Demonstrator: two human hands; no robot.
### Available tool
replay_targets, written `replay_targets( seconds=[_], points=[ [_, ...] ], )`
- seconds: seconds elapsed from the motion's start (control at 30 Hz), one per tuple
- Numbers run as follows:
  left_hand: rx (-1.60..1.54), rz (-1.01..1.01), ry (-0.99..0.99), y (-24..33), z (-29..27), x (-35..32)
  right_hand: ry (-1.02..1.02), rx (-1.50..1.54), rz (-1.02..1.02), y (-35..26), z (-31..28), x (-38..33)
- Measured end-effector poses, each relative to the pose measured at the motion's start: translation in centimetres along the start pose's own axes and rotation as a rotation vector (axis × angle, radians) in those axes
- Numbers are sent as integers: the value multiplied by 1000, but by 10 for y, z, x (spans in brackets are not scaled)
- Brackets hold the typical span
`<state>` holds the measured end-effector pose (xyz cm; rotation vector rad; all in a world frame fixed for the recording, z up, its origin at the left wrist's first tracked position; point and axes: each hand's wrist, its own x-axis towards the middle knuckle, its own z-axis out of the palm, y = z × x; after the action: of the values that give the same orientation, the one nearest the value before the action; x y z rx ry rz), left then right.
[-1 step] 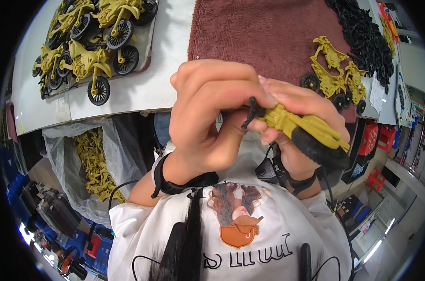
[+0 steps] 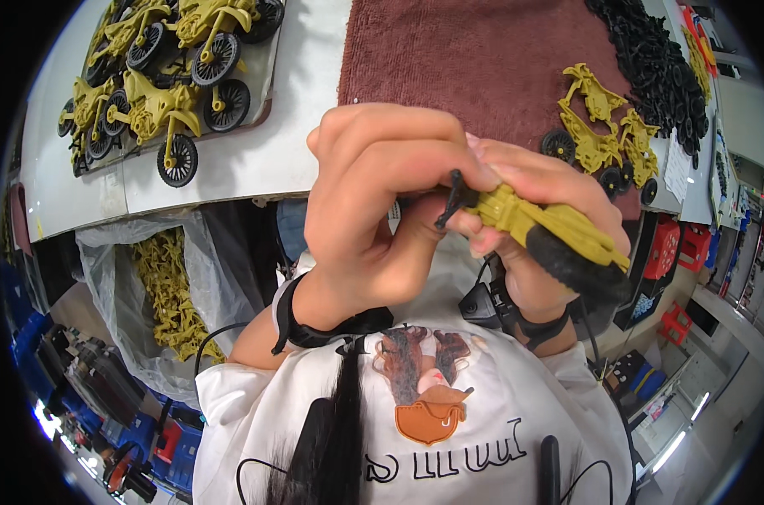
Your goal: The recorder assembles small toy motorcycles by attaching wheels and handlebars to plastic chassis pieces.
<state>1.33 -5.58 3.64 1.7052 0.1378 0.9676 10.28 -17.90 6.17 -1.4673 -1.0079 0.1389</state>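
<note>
A yellow toy motorcycle (image 2: 567, 232) with a black wheel (image 2: 571, 263) is held up in front of my chest. My right hand (image 2: 559, 181) is closed round its body from behind, the fingers partly hidden by the toy. My left hand (image 2: 382, 198) is closed in a pinch at the toy's other end, thumb and forefinger at a small black handlebar (image 2: 454, 202). The handlebar sits against the yellow body; the exact joint between them is covered by my fingertips.
Finished-looking toy motorcycles (image 2: 150, 109) stand at the left of the white table (image 2: 306, 76). Yellow body parts (image 2: 592, 139) and small wheels lie on the brown towel (image 2: 457, 59), beside a heap of black parts (image 2: 651, 76). A plastic-lined bin (image 2: 112, 295) of yellow pieces stands lower left.
</note>
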Motion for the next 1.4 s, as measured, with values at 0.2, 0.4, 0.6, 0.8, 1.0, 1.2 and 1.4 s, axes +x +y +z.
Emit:
replay_targets(
  seconds=[0.2,0.4,0.6,0.8,1.0,1.2,1.4],
  points=[
    [-25,6,-245,-10,-14,6,15,9,50,2,-5,10],
    [67,21,-244,-6,-21,13,-131,-85,-39,11,-12,9],
    [62,-20,-182,-4,-14,9,-141,-102,-84,15,-14,10],
    [100,33,-185,-5,-15,14,-136,-90,-170,20,-14,11],
    [9,109,-258,-13,-21,15,-20,64,-84,18,-6,11],
    [-12,80,-236,-11,-18,15,-114,-17,-97,17,-9,11],
    [88,101,-184,-14,-14,6,-193,13,42,13,-11,10]
  ],
)
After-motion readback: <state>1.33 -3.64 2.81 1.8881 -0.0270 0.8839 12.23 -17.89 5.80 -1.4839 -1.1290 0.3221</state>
